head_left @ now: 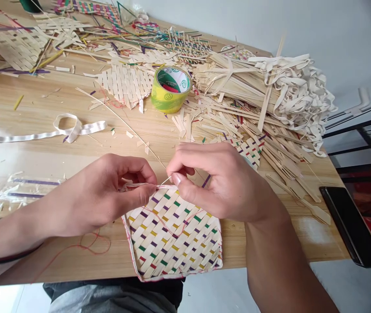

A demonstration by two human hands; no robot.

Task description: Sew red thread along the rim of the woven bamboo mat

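A small woven mat [175,234] of pale strips with green, purple, yellow and red squares lies at the near table edge, its border stitched in red thread. My left hand [107,195] pinches the mat's far edge between thumb and forefinger. My right hand [218,182] pinches a thin needle-like sliver [165,181] at that same edge, fingertips nearly touching the left thumb. A long thin strand [120,119] runs from there up and to the left across the table. Loose red thread [89,245] curls beside the mat.
A roll of yellow-green tape [171,89] stands mid-table. Behind it lie plain woven pieces [126,82], scraps and a big bundle of pale strips [270,87]. A white ribbon [68,129] lies left, a plastic bag [25,189] near my left wrist, a dark phone [351,226] at the right edge.
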